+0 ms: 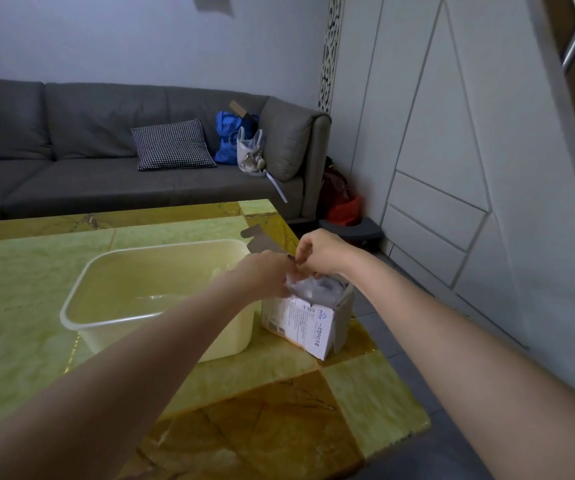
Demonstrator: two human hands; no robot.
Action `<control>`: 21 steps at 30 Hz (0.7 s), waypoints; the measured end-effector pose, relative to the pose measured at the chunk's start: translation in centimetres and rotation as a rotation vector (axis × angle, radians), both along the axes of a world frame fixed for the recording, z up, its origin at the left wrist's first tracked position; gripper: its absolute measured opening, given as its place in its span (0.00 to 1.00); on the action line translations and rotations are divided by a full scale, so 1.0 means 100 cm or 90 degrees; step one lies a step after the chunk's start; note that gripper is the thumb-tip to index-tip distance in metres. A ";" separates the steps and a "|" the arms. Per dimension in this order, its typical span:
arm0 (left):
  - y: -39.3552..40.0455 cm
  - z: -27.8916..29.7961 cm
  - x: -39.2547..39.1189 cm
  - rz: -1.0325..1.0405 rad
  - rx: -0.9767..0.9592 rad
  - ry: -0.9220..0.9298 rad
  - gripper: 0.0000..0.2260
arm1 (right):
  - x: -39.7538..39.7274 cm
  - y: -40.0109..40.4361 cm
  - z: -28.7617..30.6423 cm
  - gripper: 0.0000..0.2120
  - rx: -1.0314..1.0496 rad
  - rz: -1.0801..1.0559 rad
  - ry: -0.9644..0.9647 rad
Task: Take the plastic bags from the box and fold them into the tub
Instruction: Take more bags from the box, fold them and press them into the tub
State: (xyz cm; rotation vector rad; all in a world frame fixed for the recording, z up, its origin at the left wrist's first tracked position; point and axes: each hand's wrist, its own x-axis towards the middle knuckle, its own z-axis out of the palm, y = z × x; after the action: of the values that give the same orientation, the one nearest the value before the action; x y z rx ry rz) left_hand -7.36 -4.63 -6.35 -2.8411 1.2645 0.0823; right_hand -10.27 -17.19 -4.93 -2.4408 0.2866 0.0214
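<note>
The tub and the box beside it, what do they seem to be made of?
The tub looks like translucent, smooth plastic: the table's colour shows through its walls. The box looks like thin matte cardboard, white with print outside, grey inside, with a bent flap. Both are judged by look only.

Grey sofa [106, 161] beyond the tabletop's far edge, checked cushion [172, 144] on its seat, blue bag [229, 140] beside the armrest, white cabinets [452, 150].

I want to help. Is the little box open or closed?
Open. The box has its top flaps up, crinkly plastic bags show inside, and both hands reach into it.
</note>
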 end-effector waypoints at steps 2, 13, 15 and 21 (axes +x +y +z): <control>0.001 0.001 0.000 0.023 0.016 0.048 0.14 | 0.000 -0.001 0.005 0.13 0.039 0.022 -0.031; 0.007 0.028 -0.010 0.062 -0.211 0.242 0.20 | -0.002 -0.001 0.049 0.07 0.199 -0.099 -0.357; 0.011 0.042 -0.009 0.128 -0.399 0.346 0.23 | -0.003 0.002 0.053 0.07 0.250 -0.101 -0.381; 0.022 0.056 -0.006 0.184 -0.632 0.469 0.16 | -0.010 0.016 0.073 0.10 0.357 -0.042 -0.387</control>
State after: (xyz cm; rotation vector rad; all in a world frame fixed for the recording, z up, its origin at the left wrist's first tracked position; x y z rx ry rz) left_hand -7.99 -2.43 -0.72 -4.0892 1.1480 0.7752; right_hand -11.23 -15.59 2.39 -1.7752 0.0675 -0.5796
